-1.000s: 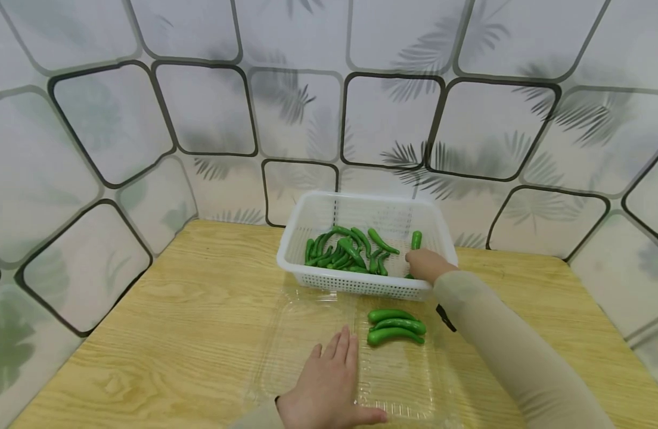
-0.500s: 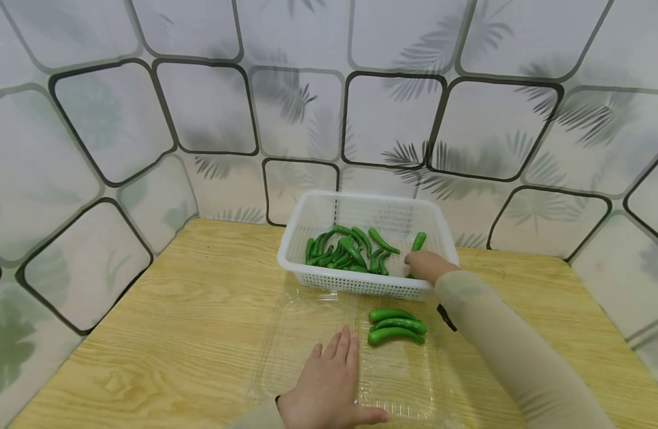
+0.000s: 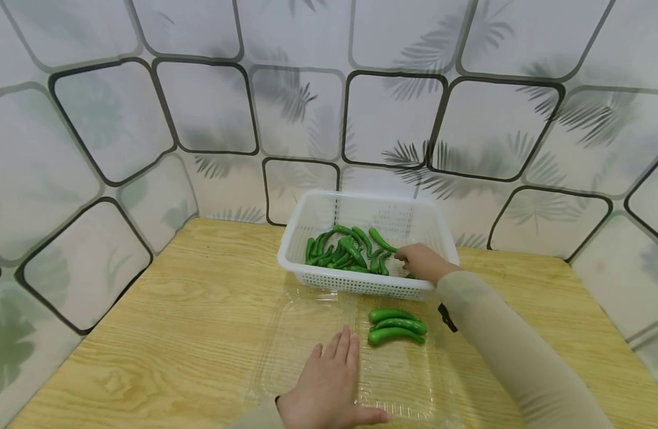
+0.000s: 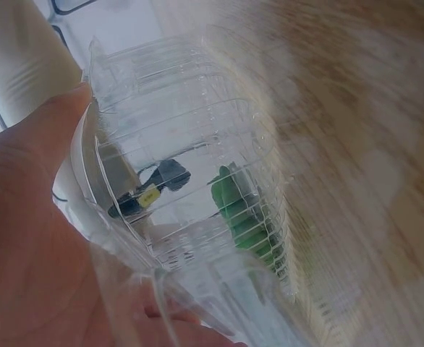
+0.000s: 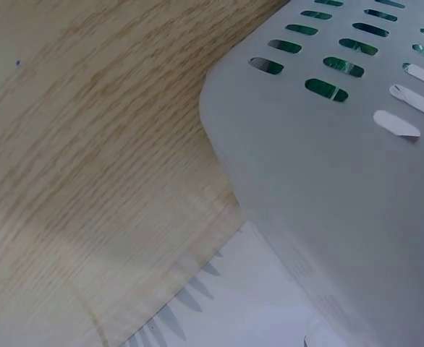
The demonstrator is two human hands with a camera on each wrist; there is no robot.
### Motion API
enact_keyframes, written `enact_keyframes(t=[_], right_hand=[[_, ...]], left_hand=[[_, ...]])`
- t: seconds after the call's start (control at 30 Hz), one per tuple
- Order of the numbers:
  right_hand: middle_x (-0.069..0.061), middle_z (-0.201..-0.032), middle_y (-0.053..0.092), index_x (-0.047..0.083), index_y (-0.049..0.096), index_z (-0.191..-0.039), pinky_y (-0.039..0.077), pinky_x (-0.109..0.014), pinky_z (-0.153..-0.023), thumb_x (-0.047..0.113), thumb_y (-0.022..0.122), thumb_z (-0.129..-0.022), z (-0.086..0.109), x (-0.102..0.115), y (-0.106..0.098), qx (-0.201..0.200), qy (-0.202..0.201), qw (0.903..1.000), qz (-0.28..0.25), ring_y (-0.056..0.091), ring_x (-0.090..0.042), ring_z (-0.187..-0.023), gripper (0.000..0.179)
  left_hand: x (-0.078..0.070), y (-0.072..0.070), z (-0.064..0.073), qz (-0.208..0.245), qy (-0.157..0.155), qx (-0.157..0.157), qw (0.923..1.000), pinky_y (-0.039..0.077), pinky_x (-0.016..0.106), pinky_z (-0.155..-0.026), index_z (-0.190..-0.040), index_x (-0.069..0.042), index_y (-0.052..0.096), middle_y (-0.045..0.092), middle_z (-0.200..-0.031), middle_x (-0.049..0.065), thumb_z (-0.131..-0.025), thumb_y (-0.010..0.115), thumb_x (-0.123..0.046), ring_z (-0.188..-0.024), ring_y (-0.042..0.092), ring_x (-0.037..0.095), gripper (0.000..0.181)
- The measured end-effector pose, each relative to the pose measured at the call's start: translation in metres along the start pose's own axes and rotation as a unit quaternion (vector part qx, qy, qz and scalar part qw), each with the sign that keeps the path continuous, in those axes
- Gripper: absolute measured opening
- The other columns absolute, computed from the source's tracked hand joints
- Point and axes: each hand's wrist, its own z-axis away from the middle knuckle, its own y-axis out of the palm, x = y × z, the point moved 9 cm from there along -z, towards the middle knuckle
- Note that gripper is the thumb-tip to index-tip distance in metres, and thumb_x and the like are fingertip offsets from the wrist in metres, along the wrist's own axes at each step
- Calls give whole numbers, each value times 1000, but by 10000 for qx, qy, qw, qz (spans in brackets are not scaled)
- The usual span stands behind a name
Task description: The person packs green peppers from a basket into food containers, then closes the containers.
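In the head view my left hand [image 3: 326,378] lies palm down with straight fingers on the middle of an opened clear plastic clamshell box [image 3: 302,333]. Its thumb shows at the box's rim in the left wrist view. Three green peppers [image 3: 396,335] lie side by side in the box's right half. My right hand [image 3: 425,263] reaches inside a white plastic basket [image 3: 361,287], fingers pointing down beside the tip of a long green pepper [image 3: 379,238]. I cannot tell whether those fingers hold anything. More green peppers [image 3: 345,253] lie heaped at the basket's left.
The wooden table [image 3: 163,322] runs back to a wall covering [image 3: 302,119] with a leaf pattern. The basket stands close to that wall, directly behind the box. In the right wrist view the basket's slotted side [image 5: 328,159] fills the right part, hiding the right hand.
My right hand has shifted slightly left and up in the basket. The pepper that stood beyond its fingers tilted, then went out of sight behind the hand. My left hand has stayed put.
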Motion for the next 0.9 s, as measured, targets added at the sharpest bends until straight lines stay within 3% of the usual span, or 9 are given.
enact_keyframes(t=[0.2, 0.33, 0.47, 0.57, 0.7, 0.77, 0.9], right_hand=[[-15, -105, 65, -1, 65, -111, 49, -42, -81, 2, 58, -90, 4, 13, -15, -799, -558, 9952, 44, 61, -30, -96, 22], [-15, -111, 63, 0, 63, -114, 49, -42, -81, 6, 59, -91, 2, 16, -12, -633, -731, 9947, -341, 61, -30, -98, 24], [-19, -120, 59, -2, 58, -122, 49, -43, -82, 3, 53, -94, 1, 12, -10, -523, -488, 9962, -488, 60, -32, -101, 29], [-21, -121, 57, -3, 57, -123, 47, -45, -85, 0, 50, -93, 2, 3, -10, -459, 42, 9989, 7, 57, -34, -105, 31], [-22, -121, 57, -5, 55, -124, 42, -47, -92, -3, 50, -92, 3, -9, 0, 159, 522, 9964, 644, 53, -37, -111, 32], [-22, -122, 56, -6, 55, -124, 41, -46, -94, -6, 49, -92, 2, -12, 4, 356, 591, 9952, 697, 52, -37, -112, 33], [-22, -120, 58, -5, 58, -121, 42, -45, -93, -9, 47, -91, 1, -11, 4, 350, 524, 9950, 773, 53, -36, -111, 32]], left_hand=[[0, 0, 0, 41, -26, 20, 10000, 39, 49, -96, -144, 0, 32, 27, -148, 19, -69, 38, -86, -133, 32, 28, 114], [0, 0, 0, 57, -38, 41, 10000, 39, 49, -96, -144, -1, 32, 28, -148, 19, -69, 38, -87, -133, 32, 27, 114], [0, 1, 0, 72, -52, 75, 9999, 39, 49, -96, -144, -1, 32, 27, -148, 18, -69, 38, -87, -133, 32, 27, 114], [0, 1, 0, 68, -49, 38, 10000, 39, 49, -96, -144, -1, 32, 27, -148, 18, -69, 39, -86, -133, 32, 27, 114], [0, -1, 1, 0, -21, -62, 10000, 39, 48, -96, -144, 0, 32, 28, -148, 19, -69, 39, -86, -133, 32, 28, 114], [0, -1, 1, -28, -3, -102, 9999, 39, 48, -95, -143, 0, 32, 28, -148, 19, -69, 38, -86, -133, 33, 28, 114], [0, -2, 1, -56, 13, -143, 9999, 39, 48, -95, -143, 1, 33, 29, -147, 19, -69, 36, -87, -133, 33, 28, 115]])
